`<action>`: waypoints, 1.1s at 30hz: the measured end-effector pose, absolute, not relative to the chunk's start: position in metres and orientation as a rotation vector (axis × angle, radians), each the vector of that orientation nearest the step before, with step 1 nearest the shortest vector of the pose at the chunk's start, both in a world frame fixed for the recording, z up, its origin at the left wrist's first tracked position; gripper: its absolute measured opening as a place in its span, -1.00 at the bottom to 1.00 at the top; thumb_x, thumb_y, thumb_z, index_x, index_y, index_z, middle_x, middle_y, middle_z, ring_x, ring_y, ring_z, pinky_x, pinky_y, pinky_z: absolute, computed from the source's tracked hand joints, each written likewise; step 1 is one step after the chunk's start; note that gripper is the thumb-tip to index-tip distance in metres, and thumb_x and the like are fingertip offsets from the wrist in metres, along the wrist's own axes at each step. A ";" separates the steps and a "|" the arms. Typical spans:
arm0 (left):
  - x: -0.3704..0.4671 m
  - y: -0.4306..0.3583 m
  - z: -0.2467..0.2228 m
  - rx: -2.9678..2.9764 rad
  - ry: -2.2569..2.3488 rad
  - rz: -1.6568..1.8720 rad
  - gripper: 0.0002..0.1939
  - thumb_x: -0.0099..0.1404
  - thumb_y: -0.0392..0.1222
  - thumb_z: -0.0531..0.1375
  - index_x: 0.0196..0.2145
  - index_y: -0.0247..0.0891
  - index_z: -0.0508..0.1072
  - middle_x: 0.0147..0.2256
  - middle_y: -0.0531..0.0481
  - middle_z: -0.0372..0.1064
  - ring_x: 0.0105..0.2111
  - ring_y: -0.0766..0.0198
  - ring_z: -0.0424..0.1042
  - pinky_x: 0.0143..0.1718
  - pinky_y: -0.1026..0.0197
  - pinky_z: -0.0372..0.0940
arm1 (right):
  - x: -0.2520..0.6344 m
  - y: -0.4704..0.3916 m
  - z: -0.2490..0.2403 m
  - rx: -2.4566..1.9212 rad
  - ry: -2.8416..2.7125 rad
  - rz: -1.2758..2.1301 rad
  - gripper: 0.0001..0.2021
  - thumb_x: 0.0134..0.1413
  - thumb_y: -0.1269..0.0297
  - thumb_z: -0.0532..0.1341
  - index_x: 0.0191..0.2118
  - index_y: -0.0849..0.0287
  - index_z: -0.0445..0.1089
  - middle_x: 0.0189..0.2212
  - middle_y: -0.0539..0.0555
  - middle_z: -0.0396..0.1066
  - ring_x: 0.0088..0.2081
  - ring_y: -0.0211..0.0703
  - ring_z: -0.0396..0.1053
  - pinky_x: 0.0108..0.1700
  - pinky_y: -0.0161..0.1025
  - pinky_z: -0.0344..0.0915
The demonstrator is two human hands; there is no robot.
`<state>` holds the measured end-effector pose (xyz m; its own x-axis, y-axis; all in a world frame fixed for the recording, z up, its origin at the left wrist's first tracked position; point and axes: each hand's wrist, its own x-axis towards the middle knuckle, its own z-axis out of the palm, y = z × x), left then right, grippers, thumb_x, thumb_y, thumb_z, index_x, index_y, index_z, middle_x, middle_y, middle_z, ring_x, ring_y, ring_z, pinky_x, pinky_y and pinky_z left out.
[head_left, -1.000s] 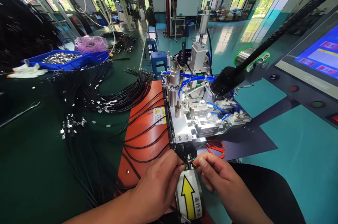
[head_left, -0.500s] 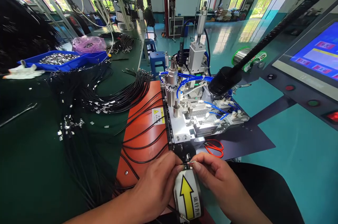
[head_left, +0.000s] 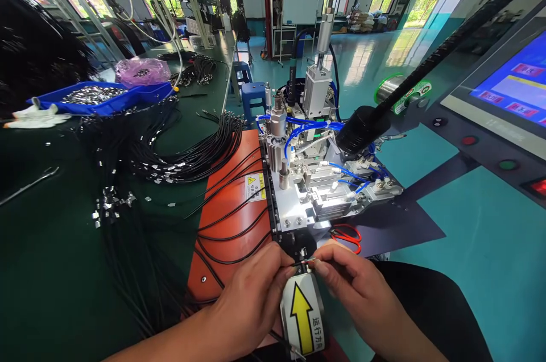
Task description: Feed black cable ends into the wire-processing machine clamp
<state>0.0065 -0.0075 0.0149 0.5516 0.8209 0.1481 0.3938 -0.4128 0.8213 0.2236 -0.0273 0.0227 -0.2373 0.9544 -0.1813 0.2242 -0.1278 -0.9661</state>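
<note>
My left hand [head_left: 260, 288] pinches a black cable near its end, just above the white cover [head_left: 309, 325] with a yellow arrow. Opposite it, my right hand [head_left: 358, 285] has thumb and forefinger closed at the thin stripped end of the same cable. Between my fingertips, the cable end lies over a small metal fixture [head_left: 303, 255] at the front of the machine [head_left: 294, 206]. Several black cables [head_left: 234, 228] run across the orange plate [head_left: 228, 245] into the machine's left edge.
Red-handled scissors [head_left: 347, 237] lie right of the fixture. On the green table are cable bundles [head_left: 226, 140], a blue tray [head_left: 96, 102] of metal parts and a white glove [head_left: 38, 116]. A control panel [head_left: 503, 123], a solder spool [head_left: 394, 92] and a black hose are at the right.
My right hand has shifted slightly to the right, and more of the thin cable end shows between my fingertips. My left hand has stayed almost still.
</note>
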 end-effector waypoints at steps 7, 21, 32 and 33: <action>0.008 -0.008 0.016 2.047 0.967 0.710 -0.85 0.49 -0.28 -0.03 -0.21 -0.23 0.31 -0.33 0.00 0.27 -0.36 0.27 0.28 -0.34 0.24 0.21 | 0.225 -0.029 0.020 -1.412 -1.282 1.509 -0.66 0.32 -0.08 0.12 -0.22 0.09 0.40 -0.49 -0.08 0.19 -0.44 -0.25 0.17 -0.38 -0.29 0.14; 0.010 -0.007 0.017 2.087 0.935 0.724 -0.85 0.50 -0.31 -0.03 -0.23 -0.22 0.29 -0.34 0.04 0.26 -0.37 0.30 0.26 -0.35 0.25 0.17 | 0.223 -0.025 0.020 -1.304 -1.337 1.712 -0.61 0.39 -0.08 0.03 -0.33 0.12 0.24 -0.54 -0.12 0.16 -0.49 -0.31 0.12 -0.41 -0.29 0.11; 0.010 -0.008 0.016 2.108 0.978 0.755 -0.86 0.48 -0.33 -0.02 -0.24 -0.21 0.28 -0.36 0.04 0.25 -0.39 0.30 0.25 -0.38 0.27 0.17 | 0.220 -0.025 0.019 -1.352 -1.365 1.650 -0.58 0.41 -0.10 -0.03 -0.33 0.12 0.25 -0.53 -0.11 0.17 -0.49 -0.31 0.14 -0.41 -0.29 0.10; 0.010 -0.008 0.016 2.113 0.976 0.763 -0.86 0.48 -0.33 -0.02 -0.24 -0.21 0.28 -0.36 0.04 0.25 -0.39 0.30 0.25 -0.37 0.27 0.17 | 0.219 -0.026 0.019 -1.348 -1.356 1.664 -0.58 0.41 -0.10 -0.03 -0.33 0.12 0.24 -0.53 -0.11 0.17 -0.49 -0.31 0.14 -0.41 -0.29 0.11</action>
<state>0.0099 -0.0082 0.0159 0.5475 0.8070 0.2213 0.4096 -0.4891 0.7701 0.2192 -0.0257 0.0188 -0.3063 0.8927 -0.3306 0.1433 -0.3001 -0.9431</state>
